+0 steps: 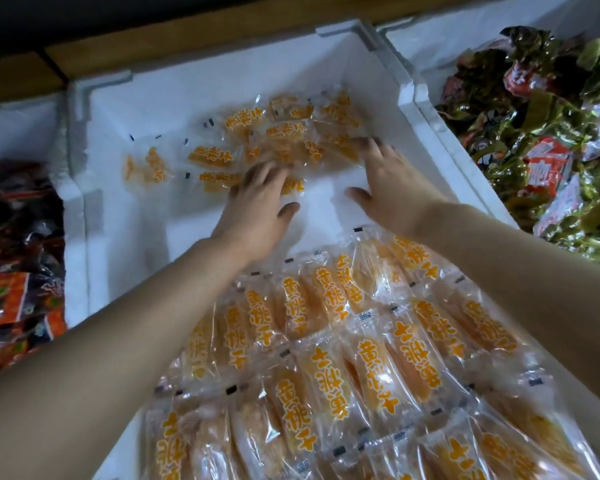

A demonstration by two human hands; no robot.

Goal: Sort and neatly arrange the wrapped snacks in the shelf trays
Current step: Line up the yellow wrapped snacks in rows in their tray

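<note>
Your left hand [257,206] lies flat near the centre of the frame, fingers spread, its fingertips resting on the loose snacks [274,140] in the far part of the white tray [118,202]. Your right hand [388,188] reaches beside it, also spread and palm down, with its fingertips touching the right end of the same loose pile. Neither hand is pinching a packet; both simply press on top of the wrappers.

The loose snacks are clear packets with orange print, scattered and overlapping in the upper middle of the frame, a few strays lying off to the left. Between them and the near rows shows a bare strip of tray floor, under your palms.

The rows [361,358] fill the lower right of the frame: the same orange packets laid side by side in neat overlapping lines, your forearms crossing above them.

At the left edge sits a tray of dark red packets [14,271]. At the upper right, another tray holds green and red packets [534,133] in a heap.
</note>
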